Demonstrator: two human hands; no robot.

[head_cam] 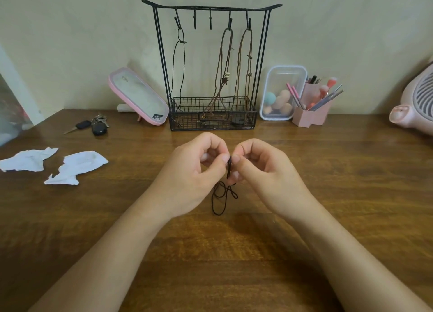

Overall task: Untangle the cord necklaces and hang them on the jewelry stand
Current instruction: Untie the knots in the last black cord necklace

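Observation:
A black cord necklace (220,198) hangs in tangled loops between my two hands, just above the wooden table. My left hand (194,171) and my right hand (260,171) both pinch its upper part between thumb and fingertips, close together. Behind them stands the black wire jewelry stand (212,7) with a mesh basket at its base. One dark cord necklace (180,61) hangs from its left hook. Two brown cord necklaces (225,61) (246,61) hang from the right hooks, their ends in the basket. Two middle hooks are bare.
A pink-framed mirror (138,96) leans left of the stand, with car keys (93,125) beside it. Two torn white papers (77,166) lie at the left. A clear box of sponges (281,91) and a pink brush holder (311,108) stand at the right, a pink fan (417,103) at the edge.

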